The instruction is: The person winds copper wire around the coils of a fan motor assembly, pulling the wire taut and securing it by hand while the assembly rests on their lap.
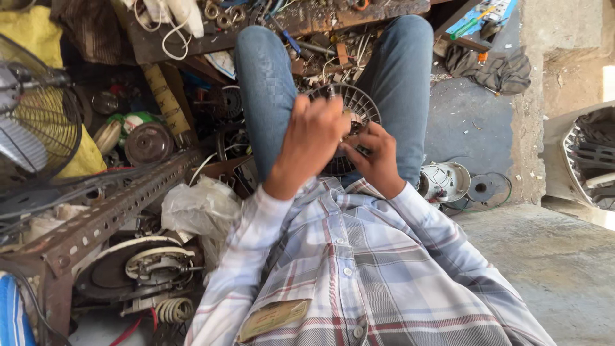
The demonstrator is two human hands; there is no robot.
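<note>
Far out to the left of the left hand (311, 144) stands a wire fan guard (38, 122), with a slotted metal bar (109, 211) and a crumpled plastic bag (202, 208) nearer in. The left hand is curled over the top of a round ribbed fan part (359, 106) (it sits in the lap, between the knees), seemingly gripping it, though motion blur hides the fingers. The right hand (378, 160), just beside it, pinches the part's middle. Beyond the right hand lies a white motor housing (445, 181).
</note>
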